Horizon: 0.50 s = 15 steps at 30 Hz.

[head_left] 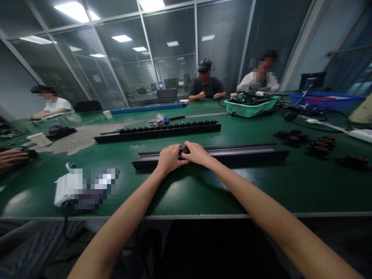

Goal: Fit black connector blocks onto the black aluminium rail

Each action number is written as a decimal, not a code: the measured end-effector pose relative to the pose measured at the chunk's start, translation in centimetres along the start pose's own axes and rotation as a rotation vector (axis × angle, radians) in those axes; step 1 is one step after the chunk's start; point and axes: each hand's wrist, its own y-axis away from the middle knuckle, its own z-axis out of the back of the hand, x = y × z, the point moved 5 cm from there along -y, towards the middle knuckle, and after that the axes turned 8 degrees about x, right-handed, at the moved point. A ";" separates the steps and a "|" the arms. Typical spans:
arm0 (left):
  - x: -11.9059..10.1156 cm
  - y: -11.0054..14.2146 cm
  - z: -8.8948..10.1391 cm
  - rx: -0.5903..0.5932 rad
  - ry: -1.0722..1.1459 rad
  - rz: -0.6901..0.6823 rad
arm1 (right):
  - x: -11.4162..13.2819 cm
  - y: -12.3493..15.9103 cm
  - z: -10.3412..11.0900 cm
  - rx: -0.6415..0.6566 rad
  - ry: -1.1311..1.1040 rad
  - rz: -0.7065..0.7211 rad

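My left hand (170, 158) and my right hand (196, 152) meet above the middle of a long black channel rail (247, 156) lying on the green table. Between their curled fingertips is a small black part (183, 150), mostly hidden, so I cannot tell whether it sits in the channel or just over it. Both hands are closed on it. Beyond them lies a second black rail (162, 133) with a row of small black round-topped parts (186, 124) along it. Loose dark parts (321, 146) lie in clusters off to the right.
A white adapter (68, 188) with a cable and a blurred-out device (97, 190) lie front left. At the back right stand a green basket (252, 109) of cables and a blue basket (328, 101). Several people sit around; one person's hand (13, 158) rests at the left edge.
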 end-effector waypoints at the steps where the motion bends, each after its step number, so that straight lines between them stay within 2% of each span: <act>1: -0.1 0.0 0.0 0.001 0.001 -0.003 | -0.1 0.0 0.0 0.012 -0.008 -0.004; 15: -0.2 0.1 0.2 -0.011 0.013 -0.032 | -1.0 0.3 0.8 0.041 -0.009 -0.038</act>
